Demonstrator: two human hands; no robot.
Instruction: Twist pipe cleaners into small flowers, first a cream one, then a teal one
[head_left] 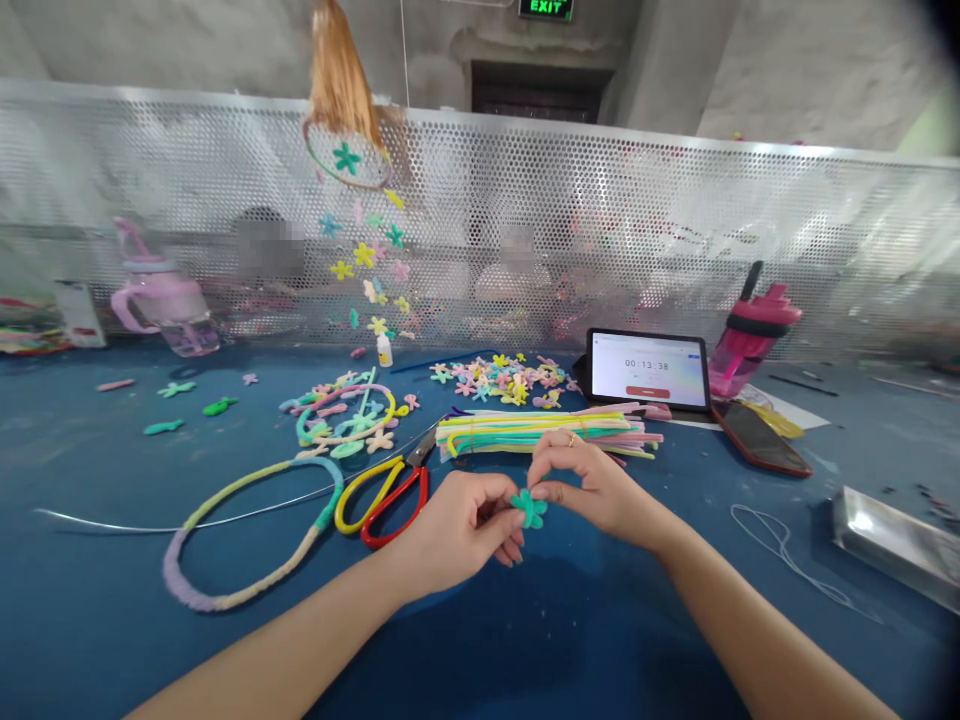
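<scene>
While left hand [454, 530] & right hand [596, 490] pinch teal pipe-cleaner flower [529, 508] betw. fingertips, held above blue tabletop [97, 450]: prob. light, soft, bendy w/ wire core; best gripped at centre, petals deform easily.

Small teal pipe-cleaner flower [529, 508] pinched between left hand [457, 530] and right hand [600, 490], low over blue table [555, 630]. Red-and-yellow scissors [382, 500] lying just beside left hand, closed. Bundle of pipe cleaners [540, 435] lying just beyond both hands. Partly wrapped wire hoop [247, 540] seen left of scissors. Tablet [647, 370] showing timer, propped beyond bundle.
</scene>
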